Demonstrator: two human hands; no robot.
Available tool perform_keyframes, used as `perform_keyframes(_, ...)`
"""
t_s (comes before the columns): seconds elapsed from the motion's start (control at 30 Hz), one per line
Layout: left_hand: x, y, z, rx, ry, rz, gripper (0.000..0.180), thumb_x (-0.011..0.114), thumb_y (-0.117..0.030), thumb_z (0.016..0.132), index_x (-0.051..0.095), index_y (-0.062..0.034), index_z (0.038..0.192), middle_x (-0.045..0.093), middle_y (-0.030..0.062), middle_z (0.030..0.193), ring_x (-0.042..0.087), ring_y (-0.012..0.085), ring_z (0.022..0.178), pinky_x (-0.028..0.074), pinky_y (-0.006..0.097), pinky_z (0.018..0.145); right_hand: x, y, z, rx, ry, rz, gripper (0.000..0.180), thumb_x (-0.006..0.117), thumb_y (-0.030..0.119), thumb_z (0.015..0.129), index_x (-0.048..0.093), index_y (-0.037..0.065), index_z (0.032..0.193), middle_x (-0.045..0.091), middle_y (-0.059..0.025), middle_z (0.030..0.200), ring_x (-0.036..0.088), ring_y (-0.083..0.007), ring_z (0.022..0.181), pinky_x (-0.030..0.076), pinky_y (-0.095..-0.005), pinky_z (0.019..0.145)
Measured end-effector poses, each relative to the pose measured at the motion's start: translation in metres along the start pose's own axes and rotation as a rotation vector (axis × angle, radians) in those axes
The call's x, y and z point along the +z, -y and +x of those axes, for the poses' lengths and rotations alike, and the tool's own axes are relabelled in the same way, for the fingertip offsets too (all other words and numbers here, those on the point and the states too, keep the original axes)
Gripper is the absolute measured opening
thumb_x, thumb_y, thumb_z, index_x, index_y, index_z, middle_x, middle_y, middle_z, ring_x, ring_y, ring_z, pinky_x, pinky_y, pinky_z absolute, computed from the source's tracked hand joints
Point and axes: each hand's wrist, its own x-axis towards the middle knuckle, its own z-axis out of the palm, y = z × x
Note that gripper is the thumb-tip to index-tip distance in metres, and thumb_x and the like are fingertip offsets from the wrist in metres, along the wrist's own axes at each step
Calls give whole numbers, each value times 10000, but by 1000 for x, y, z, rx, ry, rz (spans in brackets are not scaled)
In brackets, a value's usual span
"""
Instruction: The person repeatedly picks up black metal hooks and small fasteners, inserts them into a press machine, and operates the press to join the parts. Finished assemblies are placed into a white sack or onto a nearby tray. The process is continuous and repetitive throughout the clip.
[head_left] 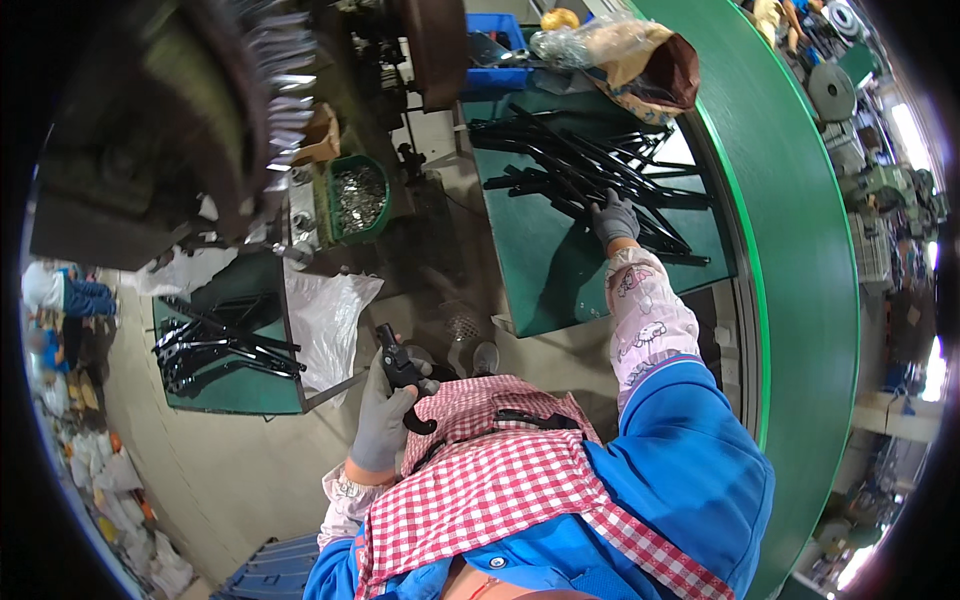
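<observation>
My left hand (381,432), in a grey glove, is closed around a black fitting (400,368) with a curved hook at its lower end, held in front of my apron. My right hand (615,219), also gloved in grey, reaches far forward onto a pile of long black bars (560,165). Its fingers look stretched and apart, touching bars at the near side of the pile; their tips are partly lost against the black. The bars lie crisscrossed on a green-topped table (530,270).
A smaller green table (235,398) at left bears more black bars (225,345) beside white plastic sheeting (325,320). Dark machinery (150,130) and a green bin of small metal parts (360,200) stand ahead. A blue crate (497,75) and open sack (650,80) sit beyond the pile. A green conveyor (810,300) runs along the right.
</observation>
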Motion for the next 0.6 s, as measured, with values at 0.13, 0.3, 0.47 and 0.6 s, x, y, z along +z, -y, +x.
perform_keyframes(0.13,20,-1,24,-70,110,133,782,714,-115,865,273,-79,1509,585,110,1121,629,200,951,509,359,903,-9,-18,10,7,294,53,604,570,477,906,418,280,1457,561,-147,1373,566,-327,1243,477,-469,989)
perform_keyframes(0.3,64,-8,45,-174,204,167,806,719,-119,838,276,-81,1510,610,122,1106,648,232,965,511,375,896,-4,-14,30,116,424,54,726,502,545,929,335,145,1511,502,-162,1452,494,-325,1333,400,-474,1082)
perform_keyframes(0.47,79,-2,50,-217,354,161,800,709,-88,846,268,-73,1513,605,133,1141,643,222,991,498,362,919,4,-44,37,204,210,403,761,526,628,891,514,59,1396,537,-210,1400,521,-353,1295,416,-435,1059)
perform_keyframes(0.6,77,0,46,-246,368,169,798,678,-26,850,246,-51,1521,585,140,1159,616,191,1004,490,331,912,18,-80,10,232,2,1117,384,749,339,850,654,55,1092,699,-100,975,677,-233,894,539,-345,787)
